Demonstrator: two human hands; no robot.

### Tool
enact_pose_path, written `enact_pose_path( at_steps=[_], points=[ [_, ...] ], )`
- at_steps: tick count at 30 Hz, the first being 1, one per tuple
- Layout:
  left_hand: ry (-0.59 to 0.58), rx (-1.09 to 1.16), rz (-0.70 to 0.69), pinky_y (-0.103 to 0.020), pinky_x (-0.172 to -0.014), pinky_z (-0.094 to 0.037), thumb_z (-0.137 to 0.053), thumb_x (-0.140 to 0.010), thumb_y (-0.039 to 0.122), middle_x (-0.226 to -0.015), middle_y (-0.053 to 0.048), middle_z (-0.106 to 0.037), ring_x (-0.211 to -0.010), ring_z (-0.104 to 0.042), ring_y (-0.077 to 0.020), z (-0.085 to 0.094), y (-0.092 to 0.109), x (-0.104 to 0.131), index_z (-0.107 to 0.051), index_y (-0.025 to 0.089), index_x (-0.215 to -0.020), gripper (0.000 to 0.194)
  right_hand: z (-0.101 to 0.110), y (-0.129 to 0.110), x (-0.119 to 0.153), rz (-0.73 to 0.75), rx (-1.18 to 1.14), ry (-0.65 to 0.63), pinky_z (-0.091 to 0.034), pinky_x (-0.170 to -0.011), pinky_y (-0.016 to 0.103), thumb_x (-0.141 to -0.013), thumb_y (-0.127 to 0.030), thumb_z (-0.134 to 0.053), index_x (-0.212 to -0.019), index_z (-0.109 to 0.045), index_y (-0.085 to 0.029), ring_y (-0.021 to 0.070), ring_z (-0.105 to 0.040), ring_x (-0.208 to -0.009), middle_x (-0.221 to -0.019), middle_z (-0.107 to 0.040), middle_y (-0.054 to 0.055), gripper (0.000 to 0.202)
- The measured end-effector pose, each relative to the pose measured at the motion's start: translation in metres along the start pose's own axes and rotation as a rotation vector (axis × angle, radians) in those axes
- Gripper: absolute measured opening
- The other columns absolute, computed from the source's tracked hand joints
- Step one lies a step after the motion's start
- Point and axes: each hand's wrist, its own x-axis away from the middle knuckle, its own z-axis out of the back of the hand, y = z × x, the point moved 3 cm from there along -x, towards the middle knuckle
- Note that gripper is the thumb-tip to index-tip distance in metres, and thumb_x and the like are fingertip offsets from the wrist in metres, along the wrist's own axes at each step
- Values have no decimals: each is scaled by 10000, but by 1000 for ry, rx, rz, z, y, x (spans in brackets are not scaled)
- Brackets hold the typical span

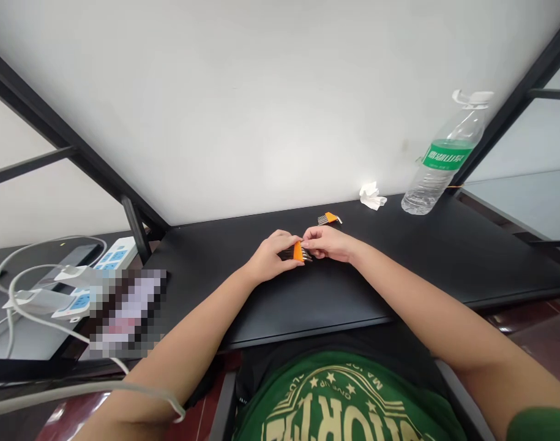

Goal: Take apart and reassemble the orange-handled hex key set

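Note:
My left hand is closed around an orange holder carrying several metal hex keys, gripped between thumb and fingers just above the black desk. The bent ends of the hex keys stick out on the right side of the holder. My right hand is pinched at the upper right of the holder, on a hex key's end; its fingertips partly hide what they grip. Behind my hands, a second orange hex key set lies on the desk.
A crumpled white tissue and a large clear bottle with a green label stand near the wall. At left are a power strip, white cables and a pixelated patch. Black frame bars rise at both sides.

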Motion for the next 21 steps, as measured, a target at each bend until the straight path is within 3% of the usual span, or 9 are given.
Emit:
enact_pose_path(
  at_steps=[2,3,6,8,11,14,17,19,21],
  points=[
    [-12,-29,10,-438,-1013,-554,-802,-893,475,-1132,-74,-766,-1052,-659,-251,-1,-4,1,-706,260,-1308,477,10,1,-1,-12,102,41,-348,-541,267,-785,-581,-835,-829,-610,-210,123,-468,-582,-649,-543,-32,436],
    [-11,-45,34,-438,-1001,-562,-790,-898,481,-1138,-80,-759,-1032,-665,-249,0,-8,1,-698,254,-1326,493,18,-1,-2,23,219,129,-387,-569,281,-817,-562,-807,-828,-629,-211,137,-500,-613,-680,-569,-15,394],
    [3,-83,139,-426,-960,-583,-759,-902,494,-1150,-94,-735,-1035,-676,-258,2,-25,3,-682,233,-1359,533,53,-10,0,166,695,592,-506,-795,351,-890,-380,-726,-865,-708,-200,197,-614,-836,-949,-672,61,182],
    [5,-126,202,-431,-1003,-571,-747,-900,485,-1177,-95,-730,-1093,-670,-273,4,-37,3,-680,232,-1364,532,76,-10,2,118,858,767,-512,-923,389,-938,-283,-644,-1079,-739,-181,236,-643,-988,-1198,-664,120,197],
    [-11,-238,316,-457,-1046,-540,-720,-914,465,-1221,-99,-730,-1165,-649,-302,6,-51,0,-645,234,-1418,560,97,-2,-1,-80,1020,723,-490,-999,424,-915,-228,-660,-1282,-705,-183,327,-595,-1221,-1401,-598,170,372],
    [-26,-366,481,-526,-1073,-499,-647,-967,458,-1296,-130,-717,-1269,-606,-356,9,-61,-2,-533,217,-1534,627,97,4,-4,-184,1062,609,-487,-943,378,-886,-187,-675,-1205,-726,-195,313,-607,-1197,-1303,-652,147,324],
    [13,-460,551,-573,-1099,-460,-640,-965,434,-1450,-165,-643,-1390,-518,-404,13,-59,-1,-469,204,-1574,673,79,5,-4,-173,996,572,-466,-776,301,-860,-172,-679,-1075,-708,-207,224,-653,-961,-1075,-714,80,220],
    [78,-500,487,-562,-1109,-453,-670,-935,407,-1500,-169,-603,-1408,-496,-409,14,-48,-1,-528,194,-1515,634,59,5,-4,-185,919,526,-429,-679,284,-832,-191,-698,-1004,-678,-227,189,-638,-807,-940,-718,32,176],
    [84,-457,368,-505,-1094,-479,-647,-942,366,-1376,-149,-674,-1282,-591,-351,11,-33,0,-623,188,-1389,481,35,4,-4,-157,896,494,-403,-646,278,-797,-194,-724,-925,-642,-229,172,-617,-745,-891,-712,16,156]
  ],
)
